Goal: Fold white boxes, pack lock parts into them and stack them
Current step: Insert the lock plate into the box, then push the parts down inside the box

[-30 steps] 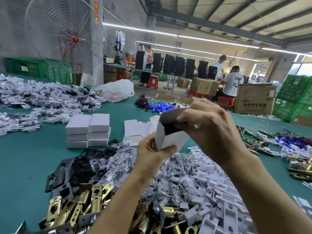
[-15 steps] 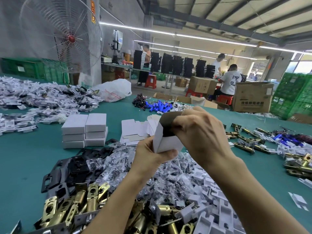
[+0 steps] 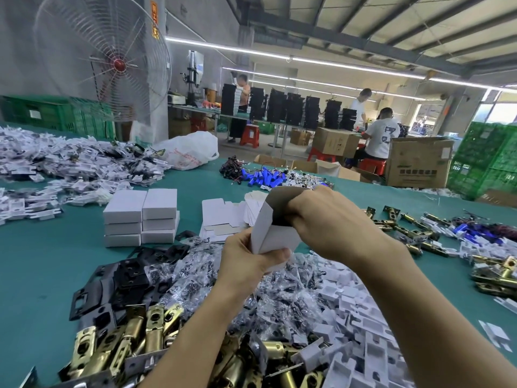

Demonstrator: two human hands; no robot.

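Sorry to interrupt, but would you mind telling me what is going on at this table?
A person is packing lock parts at a green table. The left hand grips the lower end of a white box, held open end up, while the right hand pinches its top edge; something dark shows inside. The box is not yet closed. A stack of closed white boxes stands to the left, flat blanks lie beyond the hands, and brass latches and black plates are heaped nearby.
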